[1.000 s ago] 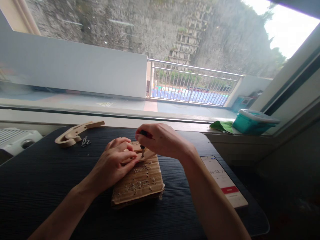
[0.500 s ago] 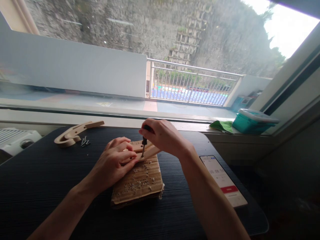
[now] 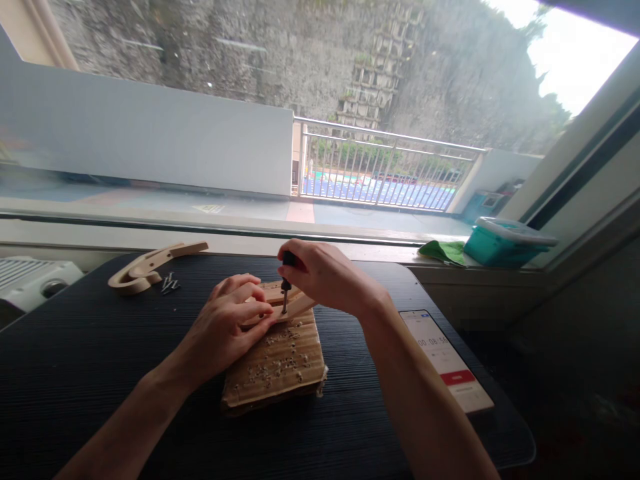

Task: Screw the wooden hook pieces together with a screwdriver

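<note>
My right hand (image 3: 320, 270) grips the black handle of a screwdriver (image 3: 285, 287), which stands almost upright. Its tip meets a pale wooden hook-like piece (image 3: 300, 305), though the screw head under it is too small to make out. With fingers bent over the left part of that piece, my left hand (image 3: 237, 310) holds it down on a thick pad of corrugated cardboard (image 3: 275, 373). Many small punctures mark the pad's surface. Part of the wooden piece is hidden by both hands.
Curved wooden pieces (image 3: 133, 277) lie at the table's far left beside several loose screws (image 3: 170, 283). A phone (image 3: 445, 360) showing a timer rests by my right forearm. On the windowsill are a green cloth (image 3: 443, 251) and a lidded teal box (image 3: 507, 243).
My right hand and the screwdriver handle have shifted slightly left, so the screwdriver stands straighter. My left hand stays in place. The phone's timer reads one second more.
</note>
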`<state>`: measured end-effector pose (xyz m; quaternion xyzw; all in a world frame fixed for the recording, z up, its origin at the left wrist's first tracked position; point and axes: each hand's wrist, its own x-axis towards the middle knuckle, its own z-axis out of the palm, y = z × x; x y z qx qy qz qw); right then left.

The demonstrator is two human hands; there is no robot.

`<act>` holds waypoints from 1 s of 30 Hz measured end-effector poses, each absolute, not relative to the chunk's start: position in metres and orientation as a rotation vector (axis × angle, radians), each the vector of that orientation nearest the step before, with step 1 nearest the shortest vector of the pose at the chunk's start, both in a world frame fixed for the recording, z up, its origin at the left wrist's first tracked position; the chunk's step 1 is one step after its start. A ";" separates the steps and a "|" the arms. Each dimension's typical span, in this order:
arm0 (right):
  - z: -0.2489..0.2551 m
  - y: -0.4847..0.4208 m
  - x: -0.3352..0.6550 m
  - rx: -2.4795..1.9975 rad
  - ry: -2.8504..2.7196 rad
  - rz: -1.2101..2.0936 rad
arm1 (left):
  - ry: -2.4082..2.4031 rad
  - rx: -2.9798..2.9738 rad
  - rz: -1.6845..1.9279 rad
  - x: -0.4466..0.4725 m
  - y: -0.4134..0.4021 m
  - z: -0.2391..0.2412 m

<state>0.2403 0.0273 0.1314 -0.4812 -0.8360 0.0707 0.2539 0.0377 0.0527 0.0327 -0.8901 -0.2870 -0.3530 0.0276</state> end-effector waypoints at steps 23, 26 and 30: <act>0.131 0.031 0.239 -1.364 -2.193 0.422 | -0.961 -2.680 -1.331 0.042 0.045 0.032; 0.131 0.033 0.243 -1.366 -2.180 0.473 | -1.008 -2.623 -1.412 0.039 0.047 0.031; 0.131 0.034 0.244 -1.358 -2.176 0.507 | -1.152 -2.557 -1.435 0.036 0.048 0.030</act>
